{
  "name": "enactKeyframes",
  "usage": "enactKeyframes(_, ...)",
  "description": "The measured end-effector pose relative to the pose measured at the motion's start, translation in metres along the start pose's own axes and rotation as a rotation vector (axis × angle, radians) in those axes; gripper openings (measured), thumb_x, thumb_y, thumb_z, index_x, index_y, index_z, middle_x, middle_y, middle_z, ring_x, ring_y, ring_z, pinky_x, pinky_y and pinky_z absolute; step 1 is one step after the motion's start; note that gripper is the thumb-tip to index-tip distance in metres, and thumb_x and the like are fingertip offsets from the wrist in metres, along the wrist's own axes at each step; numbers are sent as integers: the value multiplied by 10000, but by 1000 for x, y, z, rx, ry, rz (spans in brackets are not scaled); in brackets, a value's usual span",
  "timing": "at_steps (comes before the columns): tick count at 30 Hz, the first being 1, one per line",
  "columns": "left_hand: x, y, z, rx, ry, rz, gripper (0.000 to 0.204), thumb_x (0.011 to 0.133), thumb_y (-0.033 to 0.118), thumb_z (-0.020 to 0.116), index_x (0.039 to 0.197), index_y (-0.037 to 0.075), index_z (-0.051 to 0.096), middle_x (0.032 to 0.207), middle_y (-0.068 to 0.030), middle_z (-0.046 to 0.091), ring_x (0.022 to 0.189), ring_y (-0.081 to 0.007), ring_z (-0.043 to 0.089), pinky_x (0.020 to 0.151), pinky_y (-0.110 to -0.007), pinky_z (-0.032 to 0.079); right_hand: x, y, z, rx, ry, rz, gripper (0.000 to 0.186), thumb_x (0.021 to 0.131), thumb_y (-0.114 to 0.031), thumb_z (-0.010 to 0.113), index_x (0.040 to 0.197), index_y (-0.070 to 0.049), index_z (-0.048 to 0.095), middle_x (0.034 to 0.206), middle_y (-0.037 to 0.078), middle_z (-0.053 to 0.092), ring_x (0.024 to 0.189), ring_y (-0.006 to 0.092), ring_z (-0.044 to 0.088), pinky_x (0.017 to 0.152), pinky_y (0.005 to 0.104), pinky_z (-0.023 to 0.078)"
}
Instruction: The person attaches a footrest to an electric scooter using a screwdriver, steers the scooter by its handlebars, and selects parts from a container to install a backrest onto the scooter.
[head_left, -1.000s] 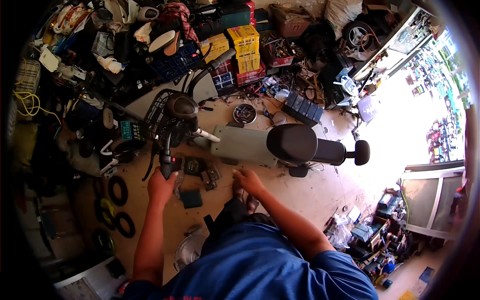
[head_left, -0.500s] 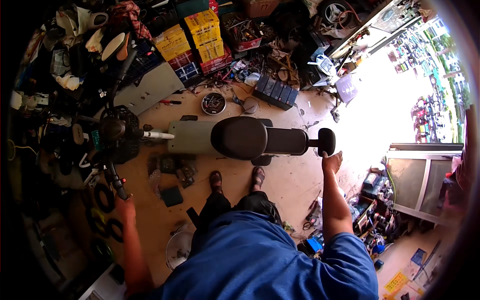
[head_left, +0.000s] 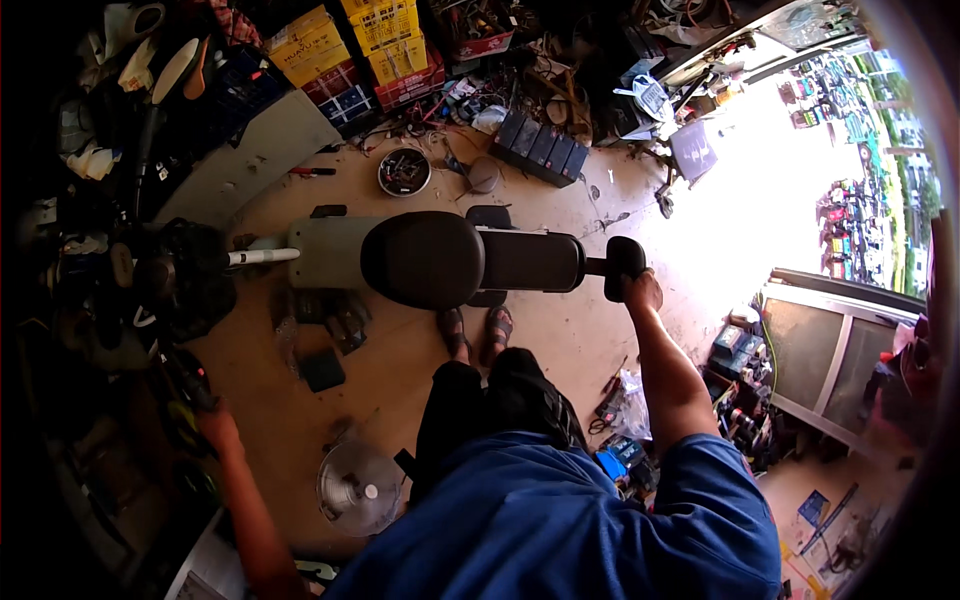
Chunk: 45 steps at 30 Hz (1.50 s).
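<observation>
An electric scooter stands crosswise before me, its front at the left, with a grey deck, a wide black saddle and a black rear seat. My left hand is closed round the near handlebar grip, in shadow at the left. At the rear end my right hand grips the near edge of the small black backrest; some fingers are hidden behind the pad. The pale steering column rises from the deck toward the dark handlebar area.
Beyond the scooter lie a bowl of small parts, a black battery pack and yellow boxes. A round fan-like cage stands beside my legs. At right are tools and a framed panel, below a bright doorway.
The scooter has shifted left and slightly nearer against the floor items, with both hands still on it. My left foot has come closer to my right one. The view has shifted too.
</observation>
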<state>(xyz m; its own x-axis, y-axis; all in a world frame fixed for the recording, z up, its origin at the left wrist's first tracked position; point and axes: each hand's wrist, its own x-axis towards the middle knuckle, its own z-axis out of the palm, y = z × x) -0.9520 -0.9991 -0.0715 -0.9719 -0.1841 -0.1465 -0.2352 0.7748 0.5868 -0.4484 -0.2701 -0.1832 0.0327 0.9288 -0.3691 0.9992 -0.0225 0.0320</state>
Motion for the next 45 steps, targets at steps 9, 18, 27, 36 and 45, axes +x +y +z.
enactKeyframes(9,18,47,-12,150,-22,5,347,886,155,687,1185,-20,666,1064,-129,722,950,-265,660,855,-394,504,3,-49,0,10,-32,4,570,843,-445,753,1186,-10,616,1167,248,720,1123,400,688,981,491,529)
enactKeyframes(18,69,-47,-33,465,40,216,377,853,121,690,1183,-61,668,1134,-183,741,1050,-347,706,895,-436,522,-7,-52,6,-4,-66,-81,592,836,-452,781,1189,-7,614,1176,246,717,1152,394,676,1001,484,519)
enactKeyframes(27,39,-43,-17,180,70,179,438,799,56,667,1218,-75,657,1152,-253,727,1111,-369,697,925,-443,528,-13,-32,0,-8,-84,-51,586,829,-432,799,1176,3,613,1173,263,712,1146,415,674,998,500,521)
enactKeyframes(36,26,-49,-26,283,207,245,502,790,76,671,1274,-56,653,1165,-243,727,1079,-376,709,901,-441,533,-4,-49,25,-226,285,-502,903,844,-274,765,1542,60,300,1549,281,404,1465,397,380,1190,522,337)
enactKeyframes(45,35,-13,-14,214,130,107,423,820,36,618,1232,-52,648,1073,-204,716,957,-330,691,822,-430,537,57,-95,107,1512,-578,178,637,1115,-351,366,1615,11,209,1669,206,282,1522,341,313,1255,456,220)
